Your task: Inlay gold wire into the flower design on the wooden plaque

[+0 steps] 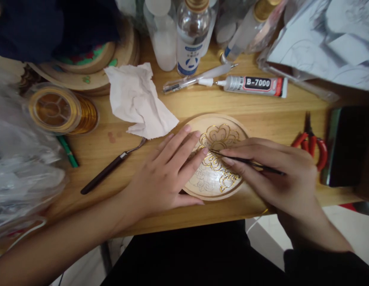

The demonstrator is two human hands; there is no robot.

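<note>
Lying flat near the front edge of the bench [262, 115], the round pale disc [212, 186] bears a flower pattern in gold wire [219, 126], with bare drawn lines at its lower left. The disc looks stiff and fairly light, and its sheen suggests a smooth, slightly slippery face; the rim seems the safest place to hold. The thin wire is probably bendable and easily knocked out of line, so it likely wants a light pinch.

The left hand [165, 174] rests over the disc's left side, fingers a little apart, the thumb along its lower edge. The right hand [276, 167] has its fingers clamped on dark tweezers [245, 160], whose tips are beside the left index fingertip; whether they grip wire is too small to tell.

Farther out, a crumpled tissue [139, 99] and a dark-handled hooked tool [105, 171] lie left of the disc, with a spool of gold wire [62, 111] beyond. Behind the disc are the B-7000 tube [256, 86], a clear pen-like tool [199, 77] and a labelled bottle [190, 43]. Red-handled pliers [312, 147] lie to the right, just beside a dark phone-like slab [345, 147].
</note>
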